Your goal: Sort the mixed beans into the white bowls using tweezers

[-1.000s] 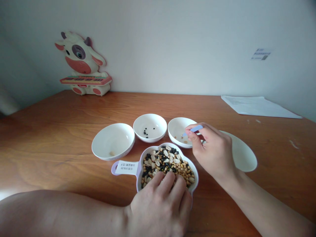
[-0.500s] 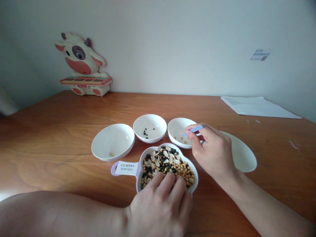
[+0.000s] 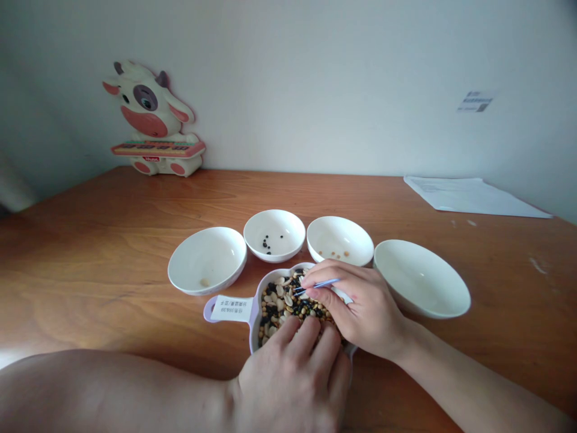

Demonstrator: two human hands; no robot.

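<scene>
In front of me sits a scalloped bowl with a light purple rim and handle, filled with mixed peanuts, black beans and yellow beans. My left hand is closed over its near rim, with the fingertips hidden among the beans. Between the thumb and fingers of my right hand is a pair of blue tweezers. Their tips point down at the mix near the bowl's far side; whether they grip a bean is too small to tell. The right hand covers the bowl's right part.
Four white bowls form an arc behind: the left bowl has one pale piece, the second bowl several black beans, the third bowl several yellow beans, the right bowl nothing visible. Behind stand a cow toy and papers.
My right hand has moved the tweezers from the third white bowl leftward and nearer, down over the bean mix. Another yellow bean shows in the third bowl. My left hand has stayed put.
</scene>
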